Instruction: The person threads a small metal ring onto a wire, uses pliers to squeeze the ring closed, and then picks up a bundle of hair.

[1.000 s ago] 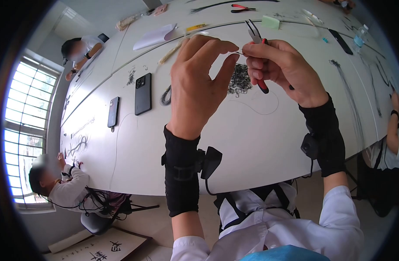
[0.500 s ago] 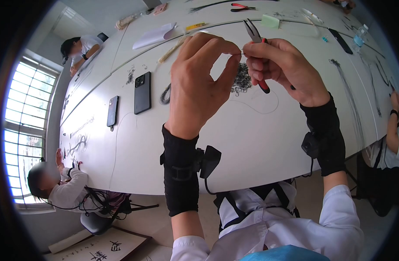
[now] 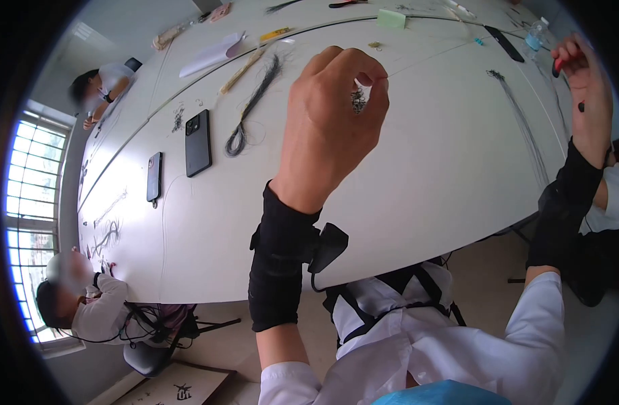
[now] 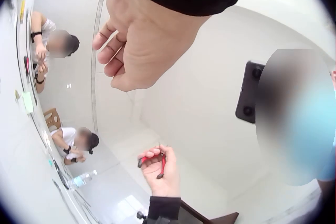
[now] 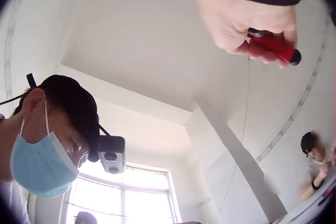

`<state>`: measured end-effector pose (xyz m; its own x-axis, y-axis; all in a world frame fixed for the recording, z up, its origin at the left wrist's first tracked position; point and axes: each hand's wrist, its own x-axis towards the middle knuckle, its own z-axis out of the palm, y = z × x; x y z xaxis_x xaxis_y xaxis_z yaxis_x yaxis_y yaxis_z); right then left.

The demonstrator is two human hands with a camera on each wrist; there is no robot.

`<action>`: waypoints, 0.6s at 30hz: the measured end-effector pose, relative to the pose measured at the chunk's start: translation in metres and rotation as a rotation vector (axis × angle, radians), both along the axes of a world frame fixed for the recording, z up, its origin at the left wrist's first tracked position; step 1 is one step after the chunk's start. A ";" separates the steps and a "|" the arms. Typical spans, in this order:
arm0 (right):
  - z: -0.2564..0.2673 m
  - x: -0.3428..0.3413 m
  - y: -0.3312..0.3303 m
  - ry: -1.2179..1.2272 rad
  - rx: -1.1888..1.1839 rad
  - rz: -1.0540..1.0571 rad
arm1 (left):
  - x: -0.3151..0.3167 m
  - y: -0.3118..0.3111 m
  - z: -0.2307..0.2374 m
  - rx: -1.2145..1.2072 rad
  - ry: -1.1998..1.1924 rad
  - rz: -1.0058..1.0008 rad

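Observation:
My left hand (image 3: 326, 128) is raised over the table, pinching a fine wire between thumb and forefinger. That wire (image 5: 247, 103) stretches as a thin line to my right hand (image 3: 586, 88), which is held far out to the right. Curled fingers of the right hand grip red-handled pliers (image 5: 275, 46); their handles also show in the left wrist view. Through the loop of my left thumb and forefinger, part of a pile of small dark wire pieces (image 3: 358, 101) shows on the table; the hand hides the rest.
A large black phone (image 3: 198, 143) and a smaller phone (image 3: 155, 177) lie to the left. Beside them is a bundle of dark wire (image 3: 255, 101). White paper (image 3: 211, 55), a green note (image 3: 392, 19) and a water bottle (image 3: 536, 35) stand farther back. Other people sit around the table.
My right hand has moved far to the right with the pliers, away from the left fingertips, drawing the wire out between them. My left hand keeps its pinch; the head view has shifted.

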<state>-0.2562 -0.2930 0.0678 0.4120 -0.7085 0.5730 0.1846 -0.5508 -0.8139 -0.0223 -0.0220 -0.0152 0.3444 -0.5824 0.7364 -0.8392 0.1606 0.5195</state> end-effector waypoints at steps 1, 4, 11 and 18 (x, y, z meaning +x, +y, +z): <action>0.000 -0.040 -0.029 0.081 -0.470 -0.120 | -0.016 -0.006 -0.005 0.011 0.044 -0.065; 0.046 -0.096 -0.020 0.129 -0.558 -0.350 | -0.083 -0.019 -0.030 0.184 0.225 -0.414; 0.120 -0.187 0.038 0.438 -0.267 -0.589 | -0.124 0.004 -0.048 0.442 0.068 -0.853; 0.040 -0.150 -0.068 0.953 -0.209 -0.324 | -0.073 0.024 -0.070 0.503 0.304 -0.439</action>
